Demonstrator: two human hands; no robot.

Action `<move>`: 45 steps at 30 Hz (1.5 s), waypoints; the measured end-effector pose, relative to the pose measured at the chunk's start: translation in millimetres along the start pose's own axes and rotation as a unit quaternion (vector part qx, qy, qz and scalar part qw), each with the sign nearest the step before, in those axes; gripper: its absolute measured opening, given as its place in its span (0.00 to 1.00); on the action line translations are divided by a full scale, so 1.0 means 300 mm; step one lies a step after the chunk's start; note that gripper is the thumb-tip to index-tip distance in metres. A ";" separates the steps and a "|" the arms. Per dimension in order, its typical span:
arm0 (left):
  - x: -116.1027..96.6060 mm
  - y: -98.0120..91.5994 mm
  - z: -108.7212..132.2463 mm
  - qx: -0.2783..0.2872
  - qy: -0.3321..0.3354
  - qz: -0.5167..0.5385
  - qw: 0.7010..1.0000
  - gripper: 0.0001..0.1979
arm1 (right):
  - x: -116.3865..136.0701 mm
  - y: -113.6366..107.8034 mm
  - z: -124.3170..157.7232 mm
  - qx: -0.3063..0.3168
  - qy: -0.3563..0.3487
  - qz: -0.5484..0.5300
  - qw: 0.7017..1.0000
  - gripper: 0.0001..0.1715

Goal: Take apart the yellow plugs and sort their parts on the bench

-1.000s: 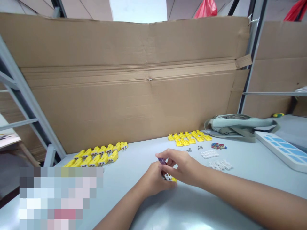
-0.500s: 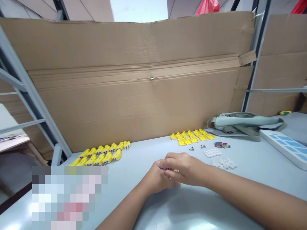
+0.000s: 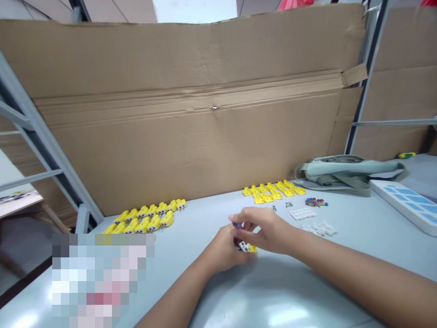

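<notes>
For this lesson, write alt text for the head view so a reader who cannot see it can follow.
Two bare hands meet over a grey table: the left hand holds a small yellow-and-white part, the right hand pinches a purple piece above it. Yellow parts lie in rows before a cardboard wall.

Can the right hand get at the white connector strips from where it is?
Probably yes: the white connector strips lie on bare table just beyond the right hand, though it already pinches a small purple piece.

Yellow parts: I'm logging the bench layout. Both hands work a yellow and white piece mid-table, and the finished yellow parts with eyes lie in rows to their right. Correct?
Not quite. The head view shows the yellow parts with eyes in rows to the left of the hands, not the right. The rest stands.
</notes>
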State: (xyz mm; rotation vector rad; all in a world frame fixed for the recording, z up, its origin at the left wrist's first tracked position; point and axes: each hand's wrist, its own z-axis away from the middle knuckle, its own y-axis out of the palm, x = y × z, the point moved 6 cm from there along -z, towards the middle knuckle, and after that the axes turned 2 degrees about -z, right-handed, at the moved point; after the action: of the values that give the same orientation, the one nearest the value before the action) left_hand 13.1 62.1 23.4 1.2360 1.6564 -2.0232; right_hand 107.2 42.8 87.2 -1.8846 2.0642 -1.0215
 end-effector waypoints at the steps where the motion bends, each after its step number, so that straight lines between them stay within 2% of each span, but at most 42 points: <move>1: 0.007 0.001 0.000 -0.004 0.006 -0.001 1.000 0.14 | -0.026 -0.012 -0.005 -0.027 0.044 -0.034 0.998 0.10; 4: 0.021 0.003 0.004 0.002 0.007 0.000 1.000 0.12 | -0.089 -0.042 -0.014 -0.100 0.142 -0.110 0.979 0.11; 7: 0.013 -0.005 0.008 0.001 0.020 0.006 1.000 0.12 | -0.122 -0.065 -0.019 -0.154 0.194 -0.160 0.956 0.14; 12: 0.015 -0.011 0.009 0.006 0.018 -0.005 1.000 0.15 | -0.180 -0.041 -0.009 -0.153 0.294 -0.294 0.897 0.17; 15: 0.024 -0.012 0.004 0.004 0.019 -0.021 1.000 0.17 | -0.202 -0.029 0.000 -0.171 0.309 -0.348 0.869 0.19; 21: 0.031 -0.007 0.008 -0.008 0.007 -0.023 1.000 0.17 | -0.208 -0.033 0.019 -0.204 0.309 -0.378 0.849 0.21; 27: 0.051 -0.006 0.018 -0.072 -0.021 -0.024 0.997 0.13 | -0.287 -0.053 0.099 -0.233 0.323 -0.393 0.829 0.22; 31: 0.070 0.018 0.022 -0.039 -0.066 -0.002 0.997 0.15 | -0.334 -0.038 0.162 -0.272 0.356 -0.396 0.802 0.22; 34: 0.058 0.005 0.026 -0.046 -0.060 -0.008 0.997 0.13 | -0.318 -0.034 0.154 -0.236 0.366 -0.380 0.816 0.20; 37: 0.039 -0.011 0.021 -0.041 -0.030 -0.003 0.999 0.12 | -0.268 -0.037 0.101 -0.150 0.336 -0.384 0.847 0.20; 39: 0.032 -0.016 0.015 -0.028 -0.022 -0.008 0.999 0.13 | -0.237 -0.041 0.072 -0.120 0.313 -0.395 0.856 0.20; 41: 0.026 -0.017 0.012 -0.019 -0.022 -0.019 0.999 0.14 | -0.217 -0.036 0.058 -0.116 0.307 -0.417 0.848 0.21; 45: 0.013 -0.018 0.011 -0.017 -0.018 -0.032 0.999 0.14 | -0.204 0.002 0.057 -0.132 0.330 -0.477 0.804 0.20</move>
State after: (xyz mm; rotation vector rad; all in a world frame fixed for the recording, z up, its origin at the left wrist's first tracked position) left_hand 5.8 62.0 24.2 1.1433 1.7278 -2.0332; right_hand 127.5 93.4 54.5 -3.2046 1.4278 -1.8809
